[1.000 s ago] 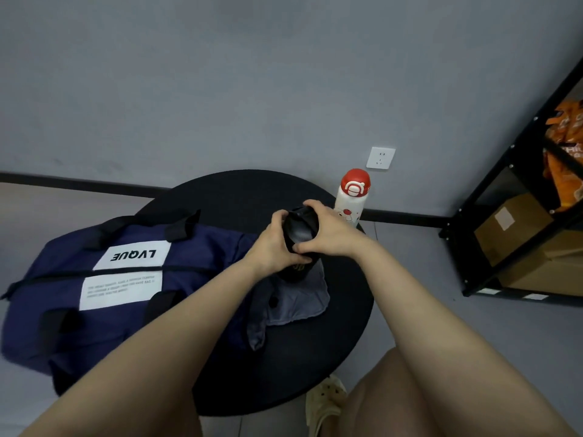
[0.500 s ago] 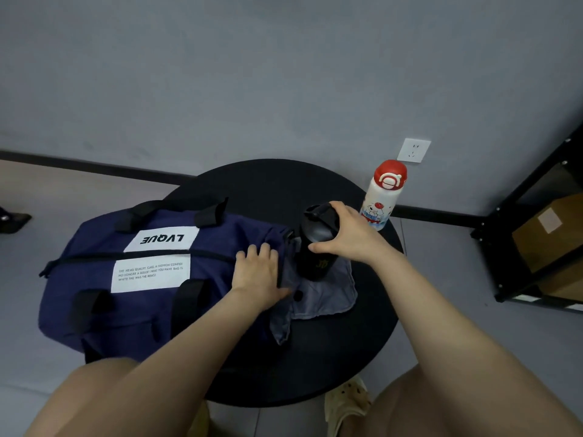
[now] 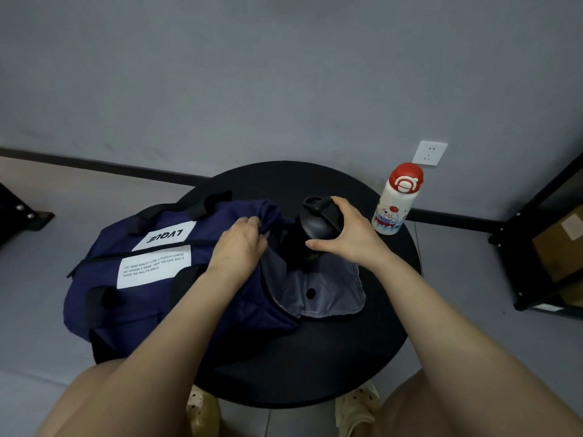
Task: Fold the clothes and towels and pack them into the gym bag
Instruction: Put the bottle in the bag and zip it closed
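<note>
Both hands work at the right end of the gym bag (image 3: 151, 279). The left hand (image 3: 239, 247) has its fingers curled round a fold of the bag's navy fabric at that end, pinching it upward. The right hand (image 3: 344, 234) is wrapped round the top of a black bottle (image 3: 310, 228), thumb toward the person and fingers over the lid, holding it upright just beside the bag's end. The bag lies on its side across the left part of the round black surface (image 3: 315, 357), overhanging its left edge, with white printed labels and black straps showing. A grey cloth (image 3: 328, 294) with a dark button lies flat under the black bottle, partly tucked beneath the bag. A white bottle with a red cap (image 3: 396, 203) stands at the surface's far right edge. A black shelf (image 3: 542, 234) holding cardboard boxes stands on the floor to the right.
</note>
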{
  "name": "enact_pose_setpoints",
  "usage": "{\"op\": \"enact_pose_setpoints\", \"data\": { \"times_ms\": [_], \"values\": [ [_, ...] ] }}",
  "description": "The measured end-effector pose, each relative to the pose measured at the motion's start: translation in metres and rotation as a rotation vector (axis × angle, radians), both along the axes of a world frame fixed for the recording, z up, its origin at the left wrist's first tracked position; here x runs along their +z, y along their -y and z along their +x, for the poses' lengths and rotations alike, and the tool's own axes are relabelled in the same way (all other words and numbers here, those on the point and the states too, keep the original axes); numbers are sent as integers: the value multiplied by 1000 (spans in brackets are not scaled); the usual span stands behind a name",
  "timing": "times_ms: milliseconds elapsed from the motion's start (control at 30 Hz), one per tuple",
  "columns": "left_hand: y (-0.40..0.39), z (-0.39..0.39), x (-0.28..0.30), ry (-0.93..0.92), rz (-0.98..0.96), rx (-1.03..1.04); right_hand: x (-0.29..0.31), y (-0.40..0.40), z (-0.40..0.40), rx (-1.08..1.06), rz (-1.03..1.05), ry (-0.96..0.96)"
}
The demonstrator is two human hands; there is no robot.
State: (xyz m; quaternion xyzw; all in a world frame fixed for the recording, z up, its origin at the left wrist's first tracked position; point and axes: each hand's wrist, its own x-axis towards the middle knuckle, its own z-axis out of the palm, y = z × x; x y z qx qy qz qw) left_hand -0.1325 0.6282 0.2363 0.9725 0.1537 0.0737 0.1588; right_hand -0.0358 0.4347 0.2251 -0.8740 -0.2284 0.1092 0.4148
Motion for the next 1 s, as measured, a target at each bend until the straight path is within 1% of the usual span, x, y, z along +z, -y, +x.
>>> {"op": "enact_pose_setpoints", "data": {
  "times_ms": [200,367,533,700,800,833,933,1000],
  "values": [
    [-1,-2,8,96,-92,6,-2,-17,-6,101,14,28],
    [-4,-2,9,100,-91,23,0,-21,-8,272,-35,15],
    [-6,-3,9,102,-84,36,-3,-25,-6,394,-81,9],
    [-15,-1,8,42,-13,42,-8,-25,-5,452,-162,-14],
    [-18,-2,7,-25,-7,34,-20,-25,-9,478,-230,-29],
    [-19,-3,6,-52,7,9,-23,-26,-11,469,-227,-35],
    [-19,-5,3,-155,137,-101,-29,-32,-14,400,-146,-74],
    [-19,-7,0,-177,168,-130,-33,-34,-13,377,-114,-114]
  ]
}}
